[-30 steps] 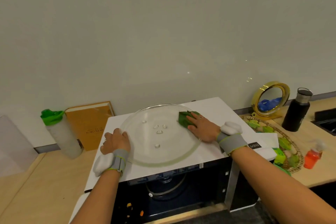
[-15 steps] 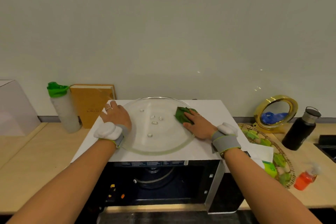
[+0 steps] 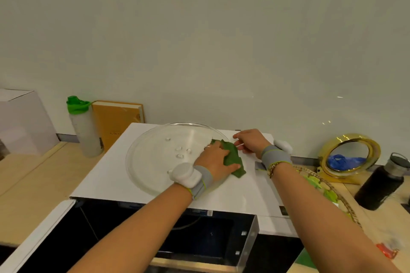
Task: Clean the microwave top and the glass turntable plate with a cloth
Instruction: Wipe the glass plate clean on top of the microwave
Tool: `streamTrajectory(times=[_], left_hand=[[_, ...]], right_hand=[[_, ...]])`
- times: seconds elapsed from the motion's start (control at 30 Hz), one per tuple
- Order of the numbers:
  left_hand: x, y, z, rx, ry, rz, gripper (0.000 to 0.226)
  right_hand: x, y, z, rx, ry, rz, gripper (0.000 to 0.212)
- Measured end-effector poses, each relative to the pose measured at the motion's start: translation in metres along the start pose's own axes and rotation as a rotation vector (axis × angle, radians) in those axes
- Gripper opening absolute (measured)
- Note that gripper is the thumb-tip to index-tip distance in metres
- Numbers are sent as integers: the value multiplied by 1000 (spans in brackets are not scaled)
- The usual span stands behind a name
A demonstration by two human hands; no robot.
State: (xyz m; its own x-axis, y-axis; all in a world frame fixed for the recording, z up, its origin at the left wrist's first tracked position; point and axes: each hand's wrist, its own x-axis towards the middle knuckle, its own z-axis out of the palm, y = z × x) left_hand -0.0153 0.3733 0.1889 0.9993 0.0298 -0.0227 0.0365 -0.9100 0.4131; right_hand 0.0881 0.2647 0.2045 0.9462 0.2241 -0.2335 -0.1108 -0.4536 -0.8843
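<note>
The glass turntable plate [image 3: 155,166] lies flat on the white microwave top [image 3: 246,197]. A crumpled green cloth [image 3: 234,158] sits at the plate's right edge, partly on the glass and partly on the white top. My left hand [image 3: 214,160] reaches across the plate and grips the cloth, its thumb lying over it. My right hand [image 3: 250,142] is just right of the cloth at the plate's far right rim, with its fingers curled at the rim. That part of the rim is hidden by the cloth and both hands.
The microwave door [image 3: 33,235] hangs open at the lower left, baring the dark cavity. A green-lidded bottle [image 3: 84,128], a tan book [image 3: 117,122] and a white box [image 3: 20,122] stand left. At right are a gold mirror [image 3: 350,157], black flask [image 3: 383,182], woven tray [image 3: 328,188] and orange sprayer [image 3: 387,249].
My left hand left the plate's left rim, crossed over the plate and took the cloth. My right hand let go of the cloth and shifted right to the rim. The view tilted.
</note>
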Motion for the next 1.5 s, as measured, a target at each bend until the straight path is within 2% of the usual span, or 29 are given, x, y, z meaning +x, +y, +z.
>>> streamTrajectory(times=[0.13, 0.23, 0.37, 0.43, 0.53, 0.57, 0.63, 0.67, 0.77, 0.87, 0.93, 1.0, 1.13, 1.33, 1.4, 1.5], left_hand=[[-8, -3, -3, -3, -1, 14, 48], [-14, 1, -6, 138, -31, 64, 43], [-28, -11, -11, 204, -80, 122, 40], [-34, -25, -17, 205, -63, 73, 40], [-21, -45, -25, 275, 37, -130, 42], [-13, -47, -25, 279, 56, -195, 43], [0, -40, -19, 264, 33, -270, 51], [4, -32, -13, 269, 8, -264, 56], [2, -13, 2, 250, -51, -136, 65], [-17, -18, 0, 216, -105, -23, 60], [-33, -33, -7, 205, -146, 17, 55], [-43, -50, -16, 189, -158, -35, 53], [-17, -59, -25, 248, -21, -266, 53], [17, 0, 6, 214, -14, -70, 50], [1, 1, 4, 210, -40, -46, 50], [-39, -17, 0, 218, -102, 9, 50]], right_hand=[[17, -13, 16, -243, -51, -22, 25], [27, -17, 25, -445, -22, -74, 31], [30, -16, 21, -407, -62, -50, 31], [29, -12, 19, -361, -70, -70, 27], [26, -5, 20, -318, -66, -120, 7], [26, -3, 21, -317, -63, -127, 7], [27, 1, 24, -373, -74, -138, 26], [26, 2, 26, -425, -73, -145, 29], [23, 1, 31, -575, -40, -165, 21], [24, 1, 37, -636, -11, -139, 33], [25, 3, 38, -668, -1, -147, 28], [28, 6, 38, -688, 4, -154, 20], [29, 3, 34, -668, -37, -159, 19], [36, -1, 34, -624, -62, -146, 25], [37, 1, 34, -609, -65, -139, 21], [39, 3, 33, -595, -68, -143, 26]])
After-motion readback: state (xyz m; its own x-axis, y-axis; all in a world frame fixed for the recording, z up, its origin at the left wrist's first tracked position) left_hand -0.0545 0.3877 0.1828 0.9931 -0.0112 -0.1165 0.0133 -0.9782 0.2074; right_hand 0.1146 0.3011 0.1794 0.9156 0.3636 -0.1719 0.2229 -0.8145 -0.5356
